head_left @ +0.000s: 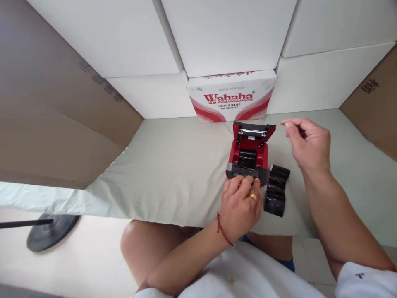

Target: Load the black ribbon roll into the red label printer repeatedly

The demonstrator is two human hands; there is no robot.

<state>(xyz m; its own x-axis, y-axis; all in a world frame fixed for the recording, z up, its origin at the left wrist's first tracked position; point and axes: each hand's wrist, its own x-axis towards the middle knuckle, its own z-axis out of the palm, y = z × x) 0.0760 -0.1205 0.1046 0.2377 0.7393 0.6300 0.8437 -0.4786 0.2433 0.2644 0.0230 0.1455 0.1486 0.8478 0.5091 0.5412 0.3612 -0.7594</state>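
Printer: what looks like a compact red-and-black label printer [264,153] is sitting on the pale green cloth [173,161], in front of the Wahaha carton [232,101].
Raised lid: the lid [271,131] is standing open at the far side, showing its metal bar; a knock from the right hand, which is hovering close by, could be tipping it down onto the left fingers.
Black roll: a glossy black roll [247,157] is lying in the red bay; if it is sitting askew, its film could be creasing or feeding crookedly.
Front edge: dark, shiny film [246,170] is lying over the black front part; uneven pressure could be wrinkling it or dragging it sideways.
Left hand: the left hand [241,203] is resting its slightly bent, spread fingers on the near edge; the thumb is not showing clearly, so whether it is pinching the film I cannot tell. Slipping fingertips could be letting the film spring back.
Right hand: the right hand [307,138] is hanging clear of the printer, fingers curling and thumb meeting the index finger; anything small between them I cannot make out.
Loose strip: a crinkled black film strip [275,194] is lying just right of the printer; a sweeping right forearm could be catching it.
Cloth: the cloth is wrinkling, so a hard push could be sliding the printer.
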